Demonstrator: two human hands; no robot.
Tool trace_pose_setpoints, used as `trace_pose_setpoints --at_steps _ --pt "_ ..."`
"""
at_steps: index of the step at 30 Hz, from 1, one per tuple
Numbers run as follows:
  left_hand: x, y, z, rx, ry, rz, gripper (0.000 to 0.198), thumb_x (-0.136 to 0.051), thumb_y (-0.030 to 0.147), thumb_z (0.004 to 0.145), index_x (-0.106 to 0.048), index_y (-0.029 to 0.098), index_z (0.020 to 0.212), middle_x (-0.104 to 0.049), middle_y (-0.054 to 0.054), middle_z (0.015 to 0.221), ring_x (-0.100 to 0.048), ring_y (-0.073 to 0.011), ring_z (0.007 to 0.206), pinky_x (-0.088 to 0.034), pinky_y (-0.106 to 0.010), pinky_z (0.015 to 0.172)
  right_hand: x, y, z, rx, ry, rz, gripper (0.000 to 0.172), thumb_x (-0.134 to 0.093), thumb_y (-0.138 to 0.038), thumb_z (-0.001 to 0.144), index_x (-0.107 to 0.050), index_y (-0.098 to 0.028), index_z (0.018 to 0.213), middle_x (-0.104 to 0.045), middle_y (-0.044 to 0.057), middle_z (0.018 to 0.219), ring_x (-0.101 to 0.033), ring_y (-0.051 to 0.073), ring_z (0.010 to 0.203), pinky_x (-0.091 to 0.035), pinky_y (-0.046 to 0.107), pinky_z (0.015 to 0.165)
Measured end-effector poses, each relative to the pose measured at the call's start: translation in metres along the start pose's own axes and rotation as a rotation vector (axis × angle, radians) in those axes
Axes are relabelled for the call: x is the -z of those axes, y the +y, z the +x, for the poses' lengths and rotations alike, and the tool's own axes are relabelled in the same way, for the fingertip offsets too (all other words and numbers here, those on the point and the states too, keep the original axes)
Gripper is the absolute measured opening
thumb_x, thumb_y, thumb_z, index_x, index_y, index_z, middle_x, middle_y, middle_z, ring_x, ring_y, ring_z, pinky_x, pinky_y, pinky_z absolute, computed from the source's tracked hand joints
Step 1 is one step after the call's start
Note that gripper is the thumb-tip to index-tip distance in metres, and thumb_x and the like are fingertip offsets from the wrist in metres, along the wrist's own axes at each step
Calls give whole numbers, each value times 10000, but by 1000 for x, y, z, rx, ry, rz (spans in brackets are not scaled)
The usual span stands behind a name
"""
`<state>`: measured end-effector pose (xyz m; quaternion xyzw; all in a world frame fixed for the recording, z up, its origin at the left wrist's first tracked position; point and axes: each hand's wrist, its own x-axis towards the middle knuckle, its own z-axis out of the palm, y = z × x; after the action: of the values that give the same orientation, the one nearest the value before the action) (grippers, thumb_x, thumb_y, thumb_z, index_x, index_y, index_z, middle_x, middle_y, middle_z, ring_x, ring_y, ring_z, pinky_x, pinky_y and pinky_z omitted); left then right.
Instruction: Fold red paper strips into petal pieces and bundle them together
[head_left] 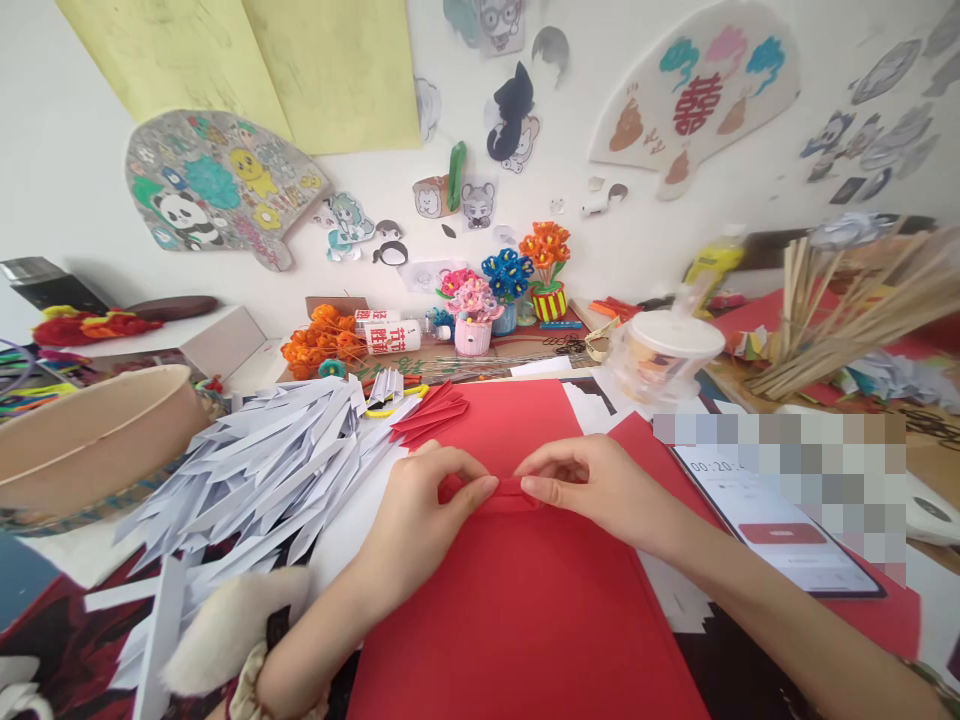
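Between both hands is a narrow folded strip of red paper (pixel 510 497), held just above a stack of red paper sheets (pixel 525 620). My left hand (pixel 442 490) pinches the strip's left end between thumb and forefinger. At the other end, my right hand (pixel 577 485) pinches it the same way. Beyond my left hand lie several folded red paper pieces (pixel 431 412). A large heap of folded white paper strips (pixel 277 470) spreads out on the left.
A phone (pixel 772 520) showing a timer lies to the right. A round tan basket (pixel 90 430) stands at far left. Yellow-handled scissors (pixel 397 402), a lidded white tub (pixel 667 350), flower pots (pixel 474 330) and a bundle of wooden sticks (pixel 847 300) sit toward the wall.
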<state>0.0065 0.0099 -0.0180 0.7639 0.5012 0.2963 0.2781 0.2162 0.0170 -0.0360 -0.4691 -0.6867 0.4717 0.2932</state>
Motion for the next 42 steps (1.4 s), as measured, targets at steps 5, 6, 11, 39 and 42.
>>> trace_pose_setpoints --at_steps 5,6,11,39,42 --pt "4 -1 1 13 14 18 194 -596 310 854 -698 215 720 -726 9 732 -587 -156 667 -420 -292 674 -1 -1 -1 -77 -9 -17 177 -656 -285 829 -690 -170 700 -713 34 667 -645 154 634 -501 285 648" --pt "3 -1 1 9 12 17 193 -597 308 854 -698 215 719 -728 9 734 -591 -156 671 -420 -292 676 -2 -2 -2 -82 2 -36 180 -647 -271 833 -681 -171 687 -708 31 655 -640 152 621 -496 282 637" --pt "-1 -2 0 -1 12 29 178 -597 281 851 -695 212 720 -725 11 725 -602 -155 668 -422 -297 692 -4 -6 -4 -55 63 -237 234 -600 -223 854 -651 -177 630 -687 21 626 -612 152 597 -454 282 601" --pt "8 -6 -4 -282 -316 453 176 -522 136 919 -673 209 975 -661 -26 916 -583 -195 848 -412 -316 747 -5 3 -3 336 -50 -527 141 -571 -65 883 -629 -187 838 -617 -1 857 -566 136 768 -411 261 682" --pt "8 -3 -8 -337 -341 591 216 -487 92 911 -648 200 1008 -655 -33 925 -579 -216 861 -412 -338 749 -3 8 -3 423 -80 -580 164 -535 -58 901 -635 -186 883 -627 11 879 -571 153 799 -418 274 702"
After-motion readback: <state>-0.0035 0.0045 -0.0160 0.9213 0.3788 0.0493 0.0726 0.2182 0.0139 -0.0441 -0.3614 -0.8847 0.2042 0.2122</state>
